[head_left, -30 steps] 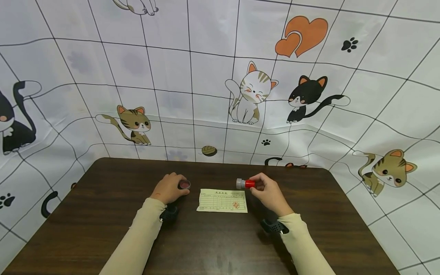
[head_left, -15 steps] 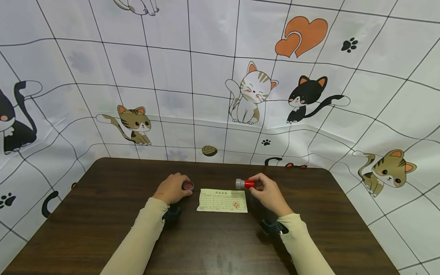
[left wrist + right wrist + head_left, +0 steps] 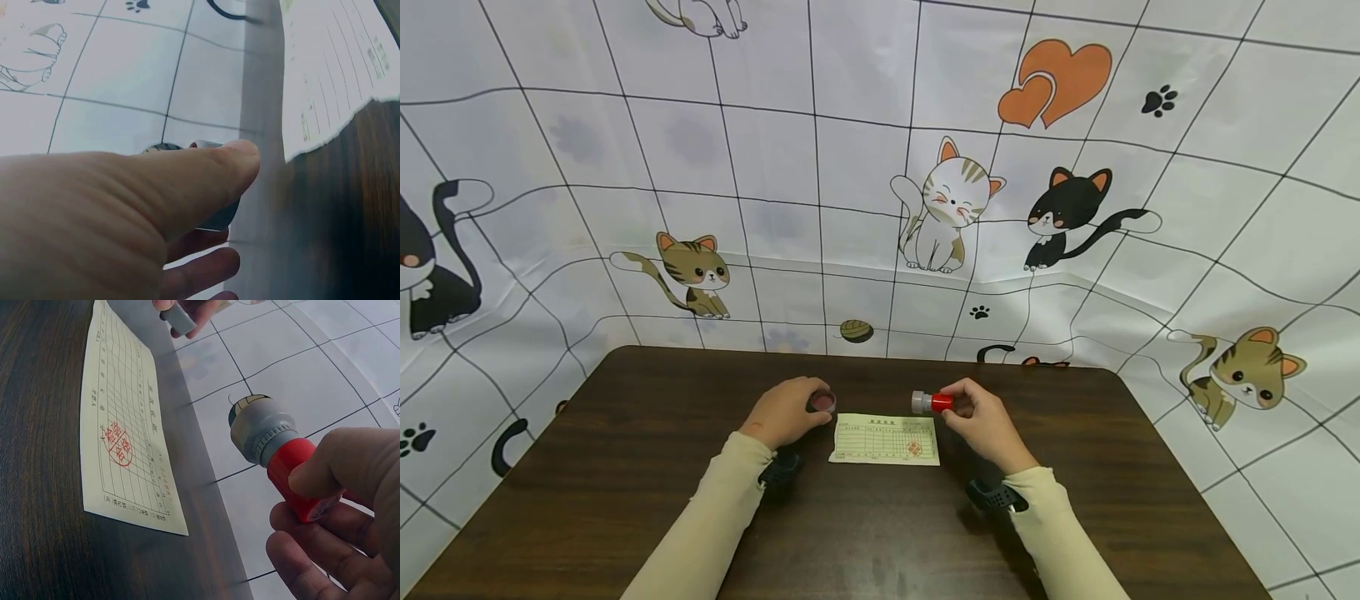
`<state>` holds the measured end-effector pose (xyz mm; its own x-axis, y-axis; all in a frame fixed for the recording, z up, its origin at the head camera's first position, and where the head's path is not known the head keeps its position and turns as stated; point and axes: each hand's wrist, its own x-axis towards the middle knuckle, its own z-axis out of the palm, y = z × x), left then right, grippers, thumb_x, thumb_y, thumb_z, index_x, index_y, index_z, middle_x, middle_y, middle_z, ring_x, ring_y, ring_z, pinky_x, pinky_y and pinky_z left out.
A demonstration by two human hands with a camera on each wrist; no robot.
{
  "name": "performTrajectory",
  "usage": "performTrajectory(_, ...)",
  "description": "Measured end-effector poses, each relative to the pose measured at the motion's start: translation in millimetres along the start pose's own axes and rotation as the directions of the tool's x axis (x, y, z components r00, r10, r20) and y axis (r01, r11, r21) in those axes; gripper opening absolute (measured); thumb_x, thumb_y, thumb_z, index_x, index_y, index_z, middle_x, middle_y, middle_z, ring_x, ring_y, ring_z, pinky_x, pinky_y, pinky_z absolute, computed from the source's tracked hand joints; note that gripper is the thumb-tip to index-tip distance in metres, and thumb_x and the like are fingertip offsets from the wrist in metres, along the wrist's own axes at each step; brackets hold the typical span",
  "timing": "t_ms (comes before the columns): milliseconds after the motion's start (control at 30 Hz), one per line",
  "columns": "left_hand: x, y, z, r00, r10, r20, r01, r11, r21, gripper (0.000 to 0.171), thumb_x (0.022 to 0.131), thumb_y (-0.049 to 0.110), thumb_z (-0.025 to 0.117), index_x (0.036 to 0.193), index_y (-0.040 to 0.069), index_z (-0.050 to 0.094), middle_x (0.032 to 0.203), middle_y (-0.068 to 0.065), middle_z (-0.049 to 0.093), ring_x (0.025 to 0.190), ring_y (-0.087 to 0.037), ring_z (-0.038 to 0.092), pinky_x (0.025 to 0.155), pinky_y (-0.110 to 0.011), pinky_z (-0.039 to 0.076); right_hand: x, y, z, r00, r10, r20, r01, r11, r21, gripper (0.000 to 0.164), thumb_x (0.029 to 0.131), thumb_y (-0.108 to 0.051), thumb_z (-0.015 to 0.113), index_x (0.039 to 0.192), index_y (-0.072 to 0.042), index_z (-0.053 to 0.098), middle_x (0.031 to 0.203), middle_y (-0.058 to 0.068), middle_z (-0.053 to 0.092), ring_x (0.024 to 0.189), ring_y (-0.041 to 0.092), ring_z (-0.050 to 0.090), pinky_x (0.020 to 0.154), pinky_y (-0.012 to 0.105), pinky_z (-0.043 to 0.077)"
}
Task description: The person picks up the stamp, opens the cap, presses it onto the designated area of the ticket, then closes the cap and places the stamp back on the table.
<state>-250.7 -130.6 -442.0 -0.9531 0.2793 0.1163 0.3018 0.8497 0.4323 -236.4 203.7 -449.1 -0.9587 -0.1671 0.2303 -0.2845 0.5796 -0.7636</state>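
Note:
In the head view my left hand (image 3: 784, 412) holds a small round ink pad (image 3: 823, 402) with a dark red face between thumb and fingers. In the left wrist view the thumb hides most of the pad's case (image 3: 220, 217). My right hand (image 3: 988, 422) grips the red handle of a stamp (image 3: 292, 464), whose grey end points left, toward the ink pad and apart from it. Between the hands a pale yellow printed slip (image 3: 868, 442) lies flat, with a round red stamp mark (image 3: 117, 443) near its right end. One short edge looks torn in the left wrist view.
The dark wooden table (image 3: 865, 533) carries the slip. Behind it hangs a white sheet (image 3: 850, 167) with grid lines and printed cats, meeting the table's far edge. Each wrist wears a black strap (image 3: 996, 496).
My left hand has slid right with the ink pad, closer to the slip's upper left corner and to the stamp. My right hand and the stamp have hardly moved.

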Motion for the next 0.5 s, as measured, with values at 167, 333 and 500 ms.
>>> performTrajectory(167, 0.5, 6.8, -1.3, 1.0, 0.01, -0.014, -0.01, 1.0, -0.018, 0.044, 0.092, 0.025, 0.081, 0.13, 0.008, 0.069, 0.119, -0.008, 0.071, 0.104, -0.024, 0.068, 0.091, -0.045, 0.057, 0.4, -0.5, 0.2, 1.0, -0.009, 0.003, 0.009, 1.0, 0.006, 0.03, 0.091, 0.0, 0.073, 0.119, -0.007, 0.068, 0.112, 0.012, 0.071, 0.084, 0.017, 0.068, 0.076, 0.033, 0.06)
performTrajectory(333, 1.2, 10.4, -0.5, 1.0, -0.005, -0.015, 0.004, 0.999, -0.049, 0.043, 0.091, 0.025, 0.082, 0.128, 0.011, 0.067, 0.108, -0.003, 0.073, 0.095, -0.018, 0.069, 0.086, -0.043, 0.058, 1.2, -0.3, 0.9, 1.0, -0.028, 0.013, 0.028, 0.999, 0.026, 0.029, 0.091, 0.001, 0.073, 0.119, -0.007, 0.068, 0.109, 0.012, 0.072, 0.083, 0.016, 0.069, 0.074, 0.03, 0.059)
performTrajectory(500, 1.4, 12.4, 0.5, 1.0, -0.005, -0.023, 0.003, 0.998, -0.069, 0.037, 0.09, 0.025, 0.084, 0.121, 0.016, 0.067, 0.1, 0.003, 0.071, 0.088, -0.013, 0.066, 0.081, -0.04, 0.057, 0.8, -1.2, 1.0, 0.999, -0.041, 0.028, 0.04, 0.999, 0.034, 0.028, 0.091, 0.0, 0.073, 0.119, -0.007, 0.068, 0.108, 0.012, 0.072, 0.082, 0.015, 0.069, 0.073, 0.028, 0.058)
